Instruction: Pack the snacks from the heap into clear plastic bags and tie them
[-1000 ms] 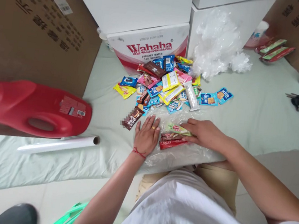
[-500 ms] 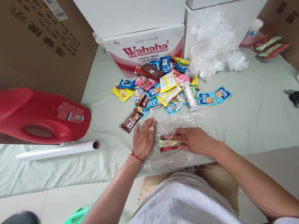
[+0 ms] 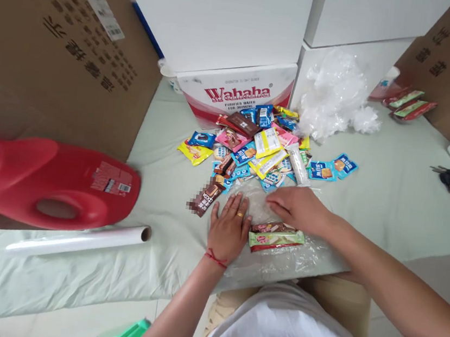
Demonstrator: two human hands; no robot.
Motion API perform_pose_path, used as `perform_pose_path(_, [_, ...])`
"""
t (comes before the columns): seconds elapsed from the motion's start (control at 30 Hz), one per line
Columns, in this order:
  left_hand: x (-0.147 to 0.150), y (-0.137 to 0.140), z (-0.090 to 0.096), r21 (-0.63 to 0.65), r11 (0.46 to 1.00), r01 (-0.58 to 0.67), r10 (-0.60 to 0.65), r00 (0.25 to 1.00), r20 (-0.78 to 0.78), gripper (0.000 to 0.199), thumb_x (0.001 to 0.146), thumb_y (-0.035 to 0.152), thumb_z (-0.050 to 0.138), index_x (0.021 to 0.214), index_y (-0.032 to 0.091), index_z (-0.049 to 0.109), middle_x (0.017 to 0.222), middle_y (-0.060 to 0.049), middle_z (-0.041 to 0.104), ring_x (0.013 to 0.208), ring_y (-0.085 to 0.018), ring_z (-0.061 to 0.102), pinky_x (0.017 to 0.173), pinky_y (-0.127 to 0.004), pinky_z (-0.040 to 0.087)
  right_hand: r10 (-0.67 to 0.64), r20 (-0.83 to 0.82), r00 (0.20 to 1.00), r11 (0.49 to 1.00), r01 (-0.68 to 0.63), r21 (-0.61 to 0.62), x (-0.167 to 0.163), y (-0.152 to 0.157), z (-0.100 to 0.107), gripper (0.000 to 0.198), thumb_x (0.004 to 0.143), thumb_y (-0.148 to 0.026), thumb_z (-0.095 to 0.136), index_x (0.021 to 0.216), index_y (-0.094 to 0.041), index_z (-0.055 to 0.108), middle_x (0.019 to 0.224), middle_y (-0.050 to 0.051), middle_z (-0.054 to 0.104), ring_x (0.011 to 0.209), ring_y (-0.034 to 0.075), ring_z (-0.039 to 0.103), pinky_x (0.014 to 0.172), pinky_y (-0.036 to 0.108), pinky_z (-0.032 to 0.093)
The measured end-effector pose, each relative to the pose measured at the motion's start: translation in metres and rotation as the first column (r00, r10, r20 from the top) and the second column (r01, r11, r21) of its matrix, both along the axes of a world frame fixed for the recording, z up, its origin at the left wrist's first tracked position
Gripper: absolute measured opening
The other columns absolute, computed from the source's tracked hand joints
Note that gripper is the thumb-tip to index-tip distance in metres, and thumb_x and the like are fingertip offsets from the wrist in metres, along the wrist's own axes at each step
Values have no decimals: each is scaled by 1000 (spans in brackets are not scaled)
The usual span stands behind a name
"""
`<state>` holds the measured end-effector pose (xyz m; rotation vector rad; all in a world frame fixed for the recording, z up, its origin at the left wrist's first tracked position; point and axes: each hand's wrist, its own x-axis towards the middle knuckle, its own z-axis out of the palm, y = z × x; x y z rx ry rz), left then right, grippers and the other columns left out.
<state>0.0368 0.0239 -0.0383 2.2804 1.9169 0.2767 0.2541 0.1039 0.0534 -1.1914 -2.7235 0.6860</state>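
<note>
"So, how far has it come?"

"Partway, I'd judge. The bars are grouped on the clear film (image 3: pixel 306 263), near its middle, but the film lies spread under them, not folded over."

"And the hands?"

"The left hand (image 3: pixel 228 234) is flat at the film's left side, fingers extended, grasping nothing. The right hand (image 3: pixel 300 206) is at the film's far part, just beyond the bars, its fingers bent; whether they pinch the film I can't tell."

"Count the bars for me."

"Three that I can make out: one brown bar (image 3: pixel 269 228), one green bar (image 3: pixel 276 239) and one red bar (image 3: pixel 266 248), mostly under the green one."

"What about everything else?"

"Beyond the film lies one snack heap (image 3: pixel 268 142), too overlapped to count. Two blue packets (image 3: pixel 323 171) lie at its right end, beyond the film and to the right. One cocoa packet (image 3: pixel 207 198) is left of the film's far part. Well left of the film are one white roll (image 3: pixel 80 241) and one red jug (image 3: pixel 71 171)."

"Anything finished?"

"Perhaps. Far beyond the film, to the right, one similar bundle (image 3: pixel 411 106) looks wrapped; its bars are too small to count."
</note>
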Motion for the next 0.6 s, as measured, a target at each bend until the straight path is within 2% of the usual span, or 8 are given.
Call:
perform_pose_path(0.07, [0, 0, 0, -2, 1000, 1, -1, 1000, 9, 51, 107, 37, 37, 155, 23, 48, 165, -8, 40, 155, -26, 37, 128, -59, 22, -116, 40, 993, 990, 112, 83, -22, 27, 17, 37, 107, -33, 41, 109, -19, 75, 109, 11, 76, 102, 26, 69, 81, 32, 44])
perform_pose_path(0.17, [0, 0, 0, -7, 1000, 4, -3, 1000, 25, 51, 107, 37, 38, 155, 23, 48, 165, -8, 41, 155, -26, 37, 128, -60, 22, -276, 62, 959, 943, 258, 213, -67, 71, 32, 39, 108, -35, 38, 116, -17, 72, 116, 14, 74, 105, 28, 68, 81, 33, 45])
perform_pose_path(0.3, [-1, 0, 0, -7, 1000, -1, 1, 999, 32, 51, 107, 36, 37, 155, 23, 48, 165, -7, 41, 155, -26, 37, 128, -61, 23, -307, 98, 947, 920, 269, 285, -130, 118, 24, 45, 105, -43, 46, 130, -12, 67, 124, 22, 71, 109, 33, 69, 86, 37, 50])
perform_pose_path(0.37, [-2, -1, -1, -4, 1000, -1, 1, 999, 33, 51, 107, 37, 36, 155, 23, 47, 165, -7, 41, 155, -26, 37, 128, -61, 23, -291, 150, 945, 931, 244, 271, -152, 130, 16, 42, 103, -35, 51, 129, -8, 68, 125, 25, 71, 109, 34, 70, 87, 39, 52])
perform_pose_path(0.47, [-2, -1, -2, 4, 1000, 2, -2, 999, 37, 52, 107, 37, 36, 155, 23, 48, 165, -8, 42, 155, -27, 38, 128, -60, 24, -287, 197, 937, 940, 236, 245, -162, 133, 13, 35, 99, -18, 49, 121, -5, 73, 121, 27, 72, 109, 34, 70, 88, 39, 53])
perform_pose_path(0.6, [-1, 0, -3, 5, 1000, 4, -4, 999, 49, 52, 106, 38, 38, 154, 24, 49, 165, -9, 42, 155, -27, 38, 128, -60, 23, -310, 177, 934, 933, 263, 244, -134, 116, 24, 32, 94, -16, 53, 115, -7, 76, 115, 24, 75, 107, 33, 70, 88, 36, 51])
